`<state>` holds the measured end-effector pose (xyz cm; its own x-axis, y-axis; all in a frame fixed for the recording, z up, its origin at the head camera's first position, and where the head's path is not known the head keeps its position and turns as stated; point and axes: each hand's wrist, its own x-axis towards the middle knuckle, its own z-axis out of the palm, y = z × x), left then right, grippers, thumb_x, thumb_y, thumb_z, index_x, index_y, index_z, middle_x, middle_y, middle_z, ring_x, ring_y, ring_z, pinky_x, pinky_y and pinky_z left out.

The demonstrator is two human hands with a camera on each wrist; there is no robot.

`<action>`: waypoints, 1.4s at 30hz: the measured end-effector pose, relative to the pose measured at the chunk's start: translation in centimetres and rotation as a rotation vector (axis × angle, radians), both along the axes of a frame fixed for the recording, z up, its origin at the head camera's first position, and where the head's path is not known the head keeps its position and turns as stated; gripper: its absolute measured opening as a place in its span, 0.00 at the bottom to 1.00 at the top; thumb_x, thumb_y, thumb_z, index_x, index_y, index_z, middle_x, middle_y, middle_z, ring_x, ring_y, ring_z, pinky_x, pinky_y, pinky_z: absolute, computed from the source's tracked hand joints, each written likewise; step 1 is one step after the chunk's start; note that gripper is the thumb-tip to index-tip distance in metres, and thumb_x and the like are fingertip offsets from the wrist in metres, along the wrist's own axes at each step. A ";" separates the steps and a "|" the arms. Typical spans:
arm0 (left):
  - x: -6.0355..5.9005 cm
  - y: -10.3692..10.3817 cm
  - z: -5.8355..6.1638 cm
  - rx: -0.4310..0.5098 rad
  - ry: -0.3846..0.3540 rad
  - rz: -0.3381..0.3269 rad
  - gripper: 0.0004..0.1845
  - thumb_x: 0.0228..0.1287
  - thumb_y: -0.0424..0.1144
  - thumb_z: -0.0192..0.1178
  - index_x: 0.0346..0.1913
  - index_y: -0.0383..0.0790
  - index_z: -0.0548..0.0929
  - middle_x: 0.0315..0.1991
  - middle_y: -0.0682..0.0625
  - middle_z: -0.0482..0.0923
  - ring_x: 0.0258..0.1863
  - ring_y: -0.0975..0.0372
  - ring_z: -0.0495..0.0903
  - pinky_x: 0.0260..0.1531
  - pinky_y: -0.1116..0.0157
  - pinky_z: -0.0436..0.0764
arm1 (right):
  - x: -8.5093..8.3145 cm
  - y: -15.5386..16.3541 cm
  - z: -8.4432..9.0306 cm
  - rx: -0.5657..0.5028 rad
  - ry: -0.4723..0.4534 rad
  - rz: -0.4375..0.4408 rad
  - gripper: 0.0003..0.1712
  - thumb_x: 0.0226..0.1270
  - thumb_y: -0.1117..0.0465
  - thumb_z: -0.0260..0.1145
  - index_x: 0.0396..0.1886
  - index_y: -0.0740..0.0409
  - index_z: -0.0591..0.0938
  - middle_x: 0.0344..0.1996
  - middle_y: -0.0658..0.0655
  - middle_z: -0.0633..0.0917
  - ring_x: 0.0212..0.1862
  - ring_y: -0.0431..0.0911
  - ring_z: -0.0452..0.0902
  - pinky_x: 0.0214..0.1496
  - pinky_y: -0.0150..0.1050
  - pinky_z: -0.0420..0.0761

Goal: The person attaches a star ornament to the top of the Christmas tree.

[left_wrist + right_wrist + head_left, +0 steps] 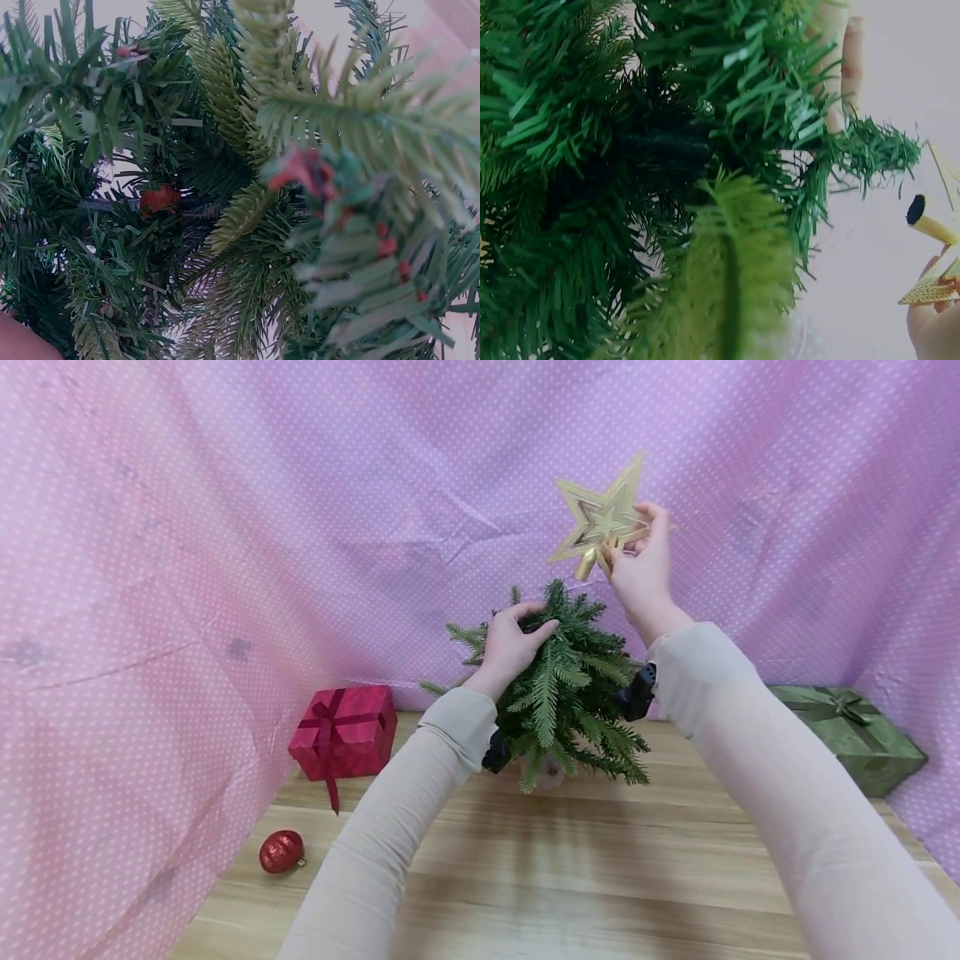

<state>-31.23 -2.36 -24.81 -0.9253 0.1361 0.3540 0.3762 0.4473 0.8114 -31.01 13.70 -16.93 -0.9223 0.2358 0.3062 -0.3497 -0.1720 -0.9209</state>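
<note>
**Gold star held above a small tree**

A person in long beige sleeves stands at a wooden table (600,877) backed by pink dotted cloth (225,527). A small green tree (570,693) stands at the far middle of the table. The left hand (510,643) is curled around the upper branches on the tree's left side, gripping them just below the tip. The right hand (641,568) is raised above and slightly right of the treetop, pinching a gold star (600,518) by its lower right points between thumb and fingers. The star's short tube mount points down and left, toward the tip but clear of it; the right wrist view shows the tube's open dark end just beside a stray twig.

The star sits up and left of the fingers that hold it, so most of it hangs outside the grip. That looks like the main risk: held only at its edge, the star could twist or slip if the tube catches on needles. The tube is also tilted, not in line with the tip, so it could miss and bend the top branch. If the left hand loosens, the light tree might tip over.

A red gift box (345,731) sits at the far left, a red bauble (281,852) nearer on the left, and a green gift box (847,735) at the far right.
</note>
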 end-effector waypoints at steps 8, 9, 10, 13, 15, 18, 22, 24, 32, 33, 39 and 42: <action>0.0 0.0 -0.1 -0.001 0.007 0.002 0.21 0.65 0.45 0.61 0.59 0.43 0.78 0.63 0.50 0.73 0.64 0.59 0.69 0.63 0.62 0.70 | 0.0 -1.0 0.0 0.031 0.011 0.011 0.34 0.66 0.81 0.46 0.62 0.42 0.62 0.45 0.54 0.72 0.42 0.41 0.71 0.43 0.25 0.78; 0.0 0.0 -0.1 -0.001 0.009 0.002 0.21 0.65 0.45 0.61 0.59 0.43 0.78 0.63 0.50 0.73 0.64 0.59 0.69 0.63 0.62 0.70 | -0.1 -1.1 0.0 0.026 0.013 0.016 0.34 0.66 0.81 0.46 0.62 0.42 0.62 0.45 0.54 0.72 0.42 0.41 0.71 0.44 0.25 0.78; 0.0 0.0 -0.1 -0.001 0.011 0.002 0.21 0.65 0.45 0.61 0.59 0.43 0.78 0.63 0.50 0.73 0.64 0.59 0.69 0.63 0.62 0.70 | -0.1 -1.1 0.0 0.031 0.014 0.014 0.33 0.67 0.80 0.46 0.62 0.42 0.62 0.45 0.54 0.72 0.43 0.41 0.71 0.45 0.25 0.78; 0.0 0.1 -0.2 -0.001 0.016 0.004 0.21 0.65 0.44 0.61 0.59 0.43 0.78 0.63 0.50 0.73 0.64 0.59 0.69 0.63 0.62 0.70 | -0.1 -1.3 0.0 0.046 0.018 0.008 0.33 0.68 0.78 0.47 0.63 0.41 0.62 0.44 0.53 0.72 0.42 0.40 0.71 0.47 0.26 0.78; -0.1 0.1 -0.2 0.000 0.018 0.006 0.21 0.65 0.44 0.61 0.59 0.43 0.78 0.63 0.50 0.73 0.64 0.59 0.70 0.63 0.62 0.70 | -0.2 -1.3 0.0 0.064 0.023 0.004 0.32 0.69 0.78 0.47 0.63 0.40 0.62 0.43 0.53 0.72 0.42 0.40 0.71 0.47 0.27 0.78; -0.1 0.2 -0.2 0.009 0.019 0.007 0.21 0.65 0.44 0.61 0.59 0.43 0.78 0.62 0.50 0.74 0.64 0.59 0.70 0.63 0.62 0.70 | -0.3 -1.5 -0.1 0.088 0.025 0.005 0.33 0.69 0.77 0.46 0.63 0.39 0.62 0.44 0.52 0.72 0.41 0.40 0.71 0.48 0.29 0.78; -0.1 0.3 -0.3 0.014 0.023 0.007 0.21 0.64 0.44 0.61 0.59 0.43 0.78 0.62 0.50 0.74 0.64 0.60 0.70 0.62 0.63 0.71 | -0.3 -1.6 -0.2 0.139 0.016 0.004 0.34 0.70 0.76 0.46 0.65 0.37 0.61 0.51 0.53 0.72 0.43 0.40 0.71 0.54 0.33 0.76; -0.1 0.3 -0.3 0.017 0.024 0.009 0.21 0.64 0.44 0.62 0.59 0.43 0.79 0.62 0.50 0.74 0.64 0.60 0.70 0.62 0.63 0.71 | -0.2 -1.6 -0.1 0.158 0.012 0.006 0.34 0.70 0.76 0.46 0.66 0.36 0.60 0.54 0.54 0.71 0.44 0.40 0.71 0.56 0.34 0.76; -0.3 0.2 -0.4 0.019 0.021 0.012 0.21 0.64 0.44 0.61 0.59 0.43 0.79 0.62 0.50 0.75 0.63 0.60 0.70 0.61 0.62 0.71 | -0.3 -1.8 0.0 0.204 0.023 0.006 0.36 0.70 0.77 0.46 0.68 0.36 0.60 0.54 0.56 0.71 0.46 0.42 0.72 0.56 0.32 0.76; -0.3 0.2 -0.4 0.017 0.021 0.010 0.21 0.64 0.44 0.61 0.59 0.43 0.79 0.62 0.50 0.75 0.63 0.60 0.70 0.61 0.63 0.71 | -0.3 -1.9 0.0 0.207 0.023 0.004 0.36 0.70 0.77 0.46 0.68 0.36 0.61 0.53 0.56 0.71 0.45 0.41 0.72 0.56 0.32 0.77; -0.3 0.1 -0.3 0.006 0.022 0.007 0.21 0.65 0.44 0.61 0.59 0.43 0.78 0.62 0.50 0.75 0.64 0.60 0.70 0.62 0.63 0.71 | -0.3 -2.3 -0.1 0.206 0.029 0.006 0.36 0.69 0.78 0.46 0.67 0.38 0.62 0.51 0.55 0.71 0.44 0.41 0.73 0.55 0.31 0.77; -0.2 0.1 -0.3 0.010 0.017 0.013 0.21 0.64 0.44 0.61 0.59 0.43 0.79 0.62 0.50 0.75 0.64 0.60 0.70 0.61 0.62 0.71 | -0.3 -2.3 -0.1 0.203 0.028 0.013 0.36 0.69 0.78 0.46 0.67 0.38 0.63 0.50 0.55 0.71 0.44 0.41 0.73 0.56 0.31 0.77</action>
<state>-31.48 -2.27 -25.07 -0.9208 0.1209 0.3709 0.3844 0.4439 0.8094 -31.35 11.36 -17.01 -0.9153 0.1547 0.3719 -0.3748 0.0110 -0.9270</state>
